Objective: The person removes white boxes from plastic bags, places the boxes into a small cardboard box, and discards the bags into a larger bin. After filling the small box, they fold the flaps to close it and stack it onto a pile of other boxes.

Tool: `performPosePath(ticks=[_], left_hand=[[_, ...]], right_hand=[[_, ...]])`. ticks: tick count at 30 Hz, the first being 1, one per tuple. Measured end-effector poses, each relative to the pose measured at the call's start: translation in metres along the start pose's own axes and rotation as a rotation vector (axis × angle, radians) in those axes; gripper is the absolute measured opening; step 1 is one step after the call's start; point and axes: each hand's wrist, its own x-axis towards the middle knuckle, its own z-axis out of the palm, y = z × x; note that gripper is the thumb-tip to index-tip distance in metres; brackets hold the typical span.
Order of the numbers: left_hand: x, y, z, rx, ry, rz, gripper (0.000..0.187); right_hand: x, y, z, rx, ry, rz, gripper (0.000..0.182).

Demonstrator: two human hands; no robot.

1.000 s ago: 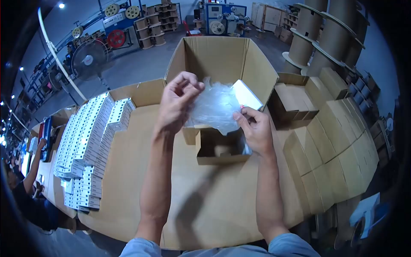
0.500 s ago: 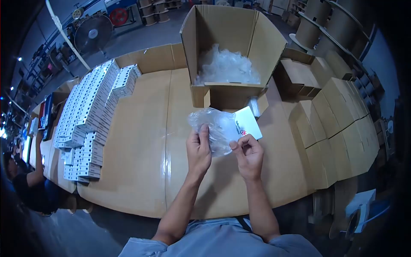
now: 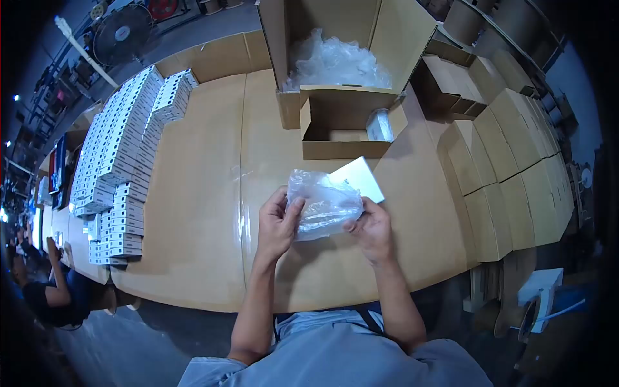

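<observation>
Grey concrete floor (image 3: 193,39), standing fan (image 3: 121,32), cardboard-topped table (image 3: 206,213).

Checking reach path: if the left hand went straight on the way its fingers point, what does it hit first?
The crumpled clear plastic bag the left hand already touches; beyond it, likely the small open brown cardboard box, though depth is unclear.

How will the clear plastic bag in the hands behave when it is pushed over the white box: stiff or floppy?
Probably floppy: the plastic bag is crumpled and creased between the left hand and right hand. It looks thin, so likely light and easy to tear. The white box keeps flat edges, so it seems stiffer.
</observation>
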Motion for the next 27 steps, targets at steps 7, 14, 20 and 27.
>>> performPosePath(ticks=[7,14,20,27], left_hand=[[0.001,-0.017,-0.002,-0.073,0.087,0.125,0.026],[-0.005,-0.005,-0.011,0.073,-0.143,0.02,0.041],[-0.014,0.001,-0.017,0.204,-0.187,0.048,0.037],[-0.018,0.006,-0.013,0.231,-0.253,0.006,0.038]], right_hand=[[-0.013,0.014,-0.003,-0.216,0.053,-0.01,0.024],[-0.01,-0.007,-0.012,-0.42,-0.063,-0.123,0.021],[0.016,-0.049,-0.003,-0.321,0.132,-0.421,0.015],[0.024,-0.06,0.009,-0.637,-0.283,-0.58,0.035]])
